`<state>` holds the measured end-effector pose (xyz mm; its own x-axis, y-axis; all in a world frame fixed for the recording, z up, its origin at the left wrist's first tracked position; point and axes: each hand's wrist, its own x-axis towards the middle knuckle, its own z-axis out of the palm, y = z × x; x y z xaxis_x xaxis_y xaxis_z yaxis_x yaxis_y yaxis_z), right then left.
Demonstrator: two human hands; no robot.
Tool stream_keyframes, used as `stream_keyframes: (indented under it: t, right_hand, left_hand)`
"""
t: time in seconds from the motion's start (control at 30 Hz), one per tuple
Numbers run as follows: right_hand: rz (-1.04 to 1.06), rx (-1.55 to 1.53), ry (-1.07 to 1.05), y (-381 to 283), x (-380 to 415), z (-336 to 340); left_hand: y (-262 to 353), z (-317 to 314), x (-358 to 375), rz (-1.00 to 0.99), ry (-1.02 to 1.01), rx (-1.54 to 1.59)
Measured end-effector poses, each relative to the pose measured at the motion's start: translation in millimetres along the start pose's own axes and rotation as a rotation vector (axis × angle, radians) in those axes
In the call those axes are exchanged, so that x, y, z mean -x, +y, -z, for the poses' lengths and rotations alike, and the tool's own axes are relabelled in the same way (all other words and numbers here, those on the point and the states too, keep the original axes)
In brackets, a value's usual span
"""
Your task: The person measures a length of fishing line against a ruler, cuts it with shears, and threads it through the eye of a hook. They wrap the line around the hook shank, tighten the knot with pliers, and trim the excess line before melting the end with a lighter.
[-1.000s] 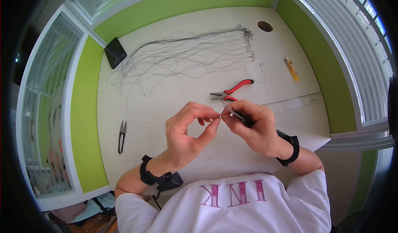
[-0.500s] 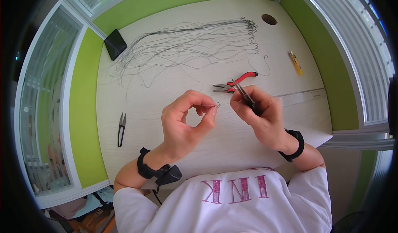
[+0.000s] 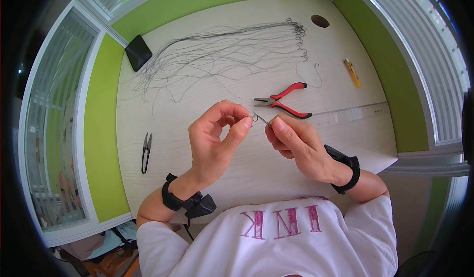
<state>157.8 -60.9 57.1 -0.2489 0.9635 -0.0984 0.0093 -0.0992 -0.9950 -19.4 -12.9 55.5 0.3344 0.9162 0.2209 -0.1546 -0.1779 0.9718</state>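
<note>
My left hand (image 3: 217, 135) pinches a small fishing hook (image 3: 255, 118) between thumb and fingertips, its bend showing past the fingers. My right hand (image 3: 298, 144) is closed around thread snips (image 3: 263, 121), most of them hidden in the palm. Their narrow metal blades point up and left, with the tip right at the hook. Just behind my right hand, red-handled pliers (image 3: 276, 98) lie with their handles spread. Farther back lies a bundle of thin dark lines (image 3: 217, 37) with hooks (image 3: 298, 33) gathered at its right end.
A single hook with line (image 3: 317, 69) lies right of the bundle. A clear ruler (image 3: 353, 113) and a yellow lighter (image 3: 352, 73) are at the right. Black snips (image 3: 146, 153) lie at the left, a black flat object (image 3: 138, 53) at the back left. Green panels (image 3: 224, 11) border the table.
My right hand has turned and moved left, bringing the snips' tip from above the pliers down to the hook. My left hand has shifted slightly left and up. More of the pliers shows.
</note>
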Motion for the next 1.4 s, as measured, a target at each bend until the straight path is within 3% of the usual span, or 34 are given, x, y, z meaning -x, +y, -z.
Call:
stream_keyframes:
  t: [0.47,1.2,1.4]
  right_hand:
    - [-0.129,-0.166,-0.047,-2.0,-0.8,-1.5]
    - [-0.066,-0.084,-0.002,-0.2,-0.5,-1.8]
    - [-0.149,-0.198,-0.021,-4.0,-0.2,-1.7]
  left_hand:
    - [-2.0,-2.1,0.9,0.063,-0.018,-0.003]
    - [-2.5,-1.8,1.7,0.057,-0.012,0.005]
    - [-1.2,-0.5,1.8,0.054,-0.02,0.007]
